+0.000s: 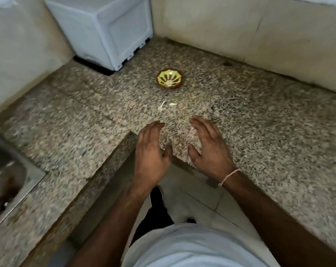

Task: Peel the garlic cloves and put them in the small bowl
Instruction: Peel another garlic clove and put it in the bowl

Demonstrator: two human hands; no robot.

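From the head view, the left hand (150, 151) and right hand (209, 149) hover side by side over the near edge of the speckled counter (259, 122), fingers straight and spread, holding nothing; beyond them lie two pale garlic bits (166, 106); farther off sits the small bowl (169, 78) with pale pieces inside; a white appliance (105, 29) stands far left; a sink (7, 176) lies near left.

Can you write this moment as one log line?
left hand: open, empty | right hand: open, empty | small bowl: on counter | pale bits: beside bowl
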